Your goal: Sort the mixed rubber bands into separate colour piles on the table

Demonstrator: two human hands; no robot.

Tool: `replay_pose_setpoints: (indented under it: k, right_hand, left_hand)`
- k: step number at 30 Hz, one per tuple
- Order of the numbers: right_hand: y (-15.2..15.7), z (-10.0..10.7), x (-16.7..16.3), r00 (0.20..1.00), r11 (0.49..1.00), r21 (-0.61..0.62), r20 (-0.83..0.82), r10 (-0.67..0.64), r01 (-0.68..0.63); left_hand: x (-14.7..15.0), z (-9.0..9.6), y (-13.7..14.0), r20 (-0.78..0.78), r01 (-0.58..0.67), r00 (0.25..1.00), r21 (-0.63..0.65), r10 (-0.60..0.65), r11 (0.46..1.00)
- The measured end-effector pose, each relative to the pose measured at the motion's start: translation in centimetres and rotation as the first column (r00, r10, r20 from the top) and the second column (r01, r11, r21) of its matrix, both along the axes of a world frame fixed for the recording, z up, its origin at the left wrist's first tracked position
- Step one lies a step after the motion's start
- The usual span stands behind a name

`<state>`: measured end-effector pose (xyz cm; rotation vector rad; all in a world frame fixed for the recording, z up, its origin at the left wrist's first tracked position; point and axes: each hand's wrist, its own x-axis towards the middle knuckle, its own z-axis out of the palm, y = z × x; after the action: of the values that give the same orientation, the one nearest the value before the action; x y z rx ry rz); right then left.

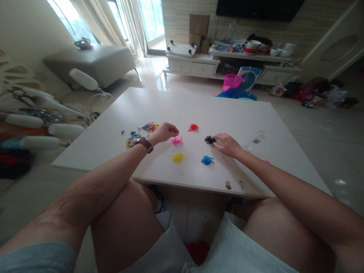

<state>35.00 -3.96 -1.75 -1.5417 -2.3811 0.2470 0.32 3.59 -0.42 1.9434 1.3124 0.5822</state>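
Observation:
Several small piles of what look like thin rubber bands lie on the white table (233, 110), sorted by colour. My left hand (167, 131) is just above the pink pile (176, 140), fingertips pinched together; what they hold, if anything, is too small to make out. My right hand (229, 145) reaches the black pile (210, 140), thumb and forefinger apart at its right edge. A red pile (193, 127) lies beyond, with a yellow pile (178, 157) and a blue pile (207, 160) nearer me. Left of my left hand is a mixed-colour pile (149, 127).
A colourful packet (131, 141) lies partly behind my left wrist. A clear bottle-like container (259, 137) lies right of my right hand. By the front edge are a small yellow cartoon figure (228, 185) and a small clear piece (241, 184). White-padded metal frames (65, 131) stand left.

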Motion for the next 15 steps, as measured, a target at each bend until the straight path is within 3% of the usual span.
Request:
replay_pose_setpoints:
  k: [10, 15]
  right_hand:
    - [-0.01, 0.02, 0.35, 0.999, 1.0, 0.016, -0.032, -0.016, 0.016]
    - [-0.07, 0.09, 0.24, 0.999, 1.0, 0.015, -0.038, -0.017, 0.018]
  left_hand:
    - [-0.03, 0.38, -0.09, -0.118, 0.028, 0.993, 0.017, -0.026, 0.999]
    - [-0.58, 0.27, 0.24, -0.102, 0.005, 0.995, 0.011, -0.003, 1.0]
